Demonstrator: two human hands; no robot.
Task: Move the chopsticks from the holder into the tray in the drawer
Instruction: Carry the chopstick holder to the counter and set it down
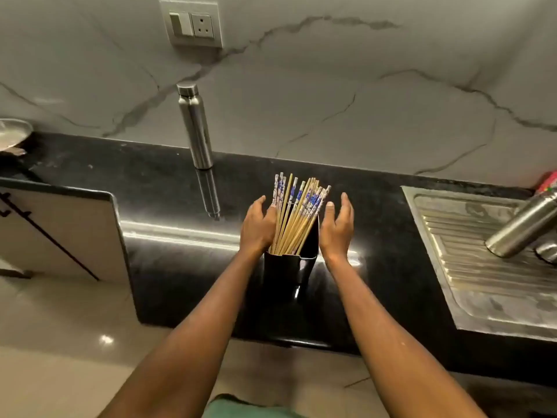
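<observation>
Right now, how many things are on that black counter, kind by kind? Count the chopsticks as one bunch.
Steel bottles: 2, one upright by the wall, one tilted at the sink
Holder: 1
Chopstick bunch: 1
Steel plate, far left edge: 1
Total: 5

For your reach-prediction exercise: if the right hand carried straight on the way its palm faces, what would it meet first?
Probably the chopsticks leaning out of the holder; the right hand is open beside them, though depth is unclear.
</observation>
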